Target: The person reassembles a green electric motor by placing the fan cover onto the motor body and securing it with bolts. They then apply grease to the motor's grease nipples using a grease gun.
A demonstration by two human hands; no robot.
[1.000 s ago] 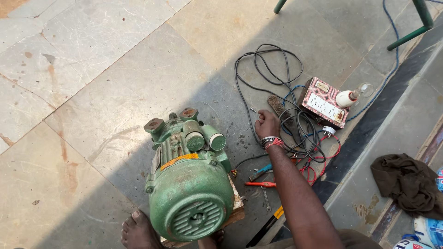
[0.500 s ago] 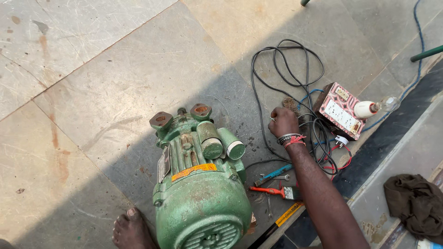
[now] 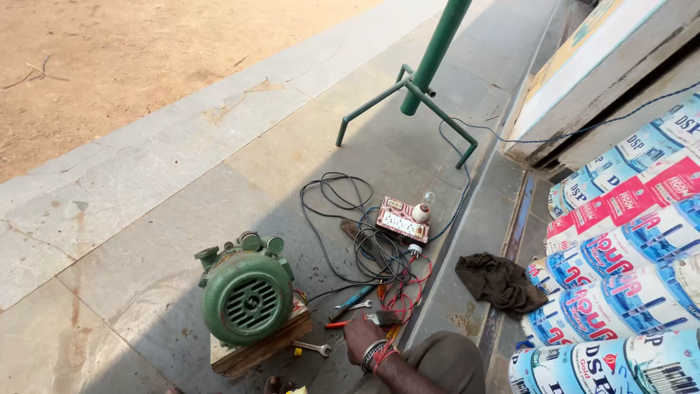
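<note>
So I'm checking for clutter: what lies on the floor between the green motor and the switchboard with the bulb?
Head view: a tangle of black cable lies between motor and switchboard.

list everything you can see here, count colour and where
electric motor pump: 1, green, on a wooden block, lower left
spanner: 1, silver, by the block
screwdriver: 1, blue handle, right of the pump
cable coil: 1, black, centre floor
switch board with bulb: 1, red and white, beside the coil
red wires: a tangle, below the board
stand: 1, green, top centre
cloth: 1, dark, on the step
printed sacks: several, white, red and blue, right
right hand: 1, banded wrist, by a red-handled tool
left hand: out of view
</note>
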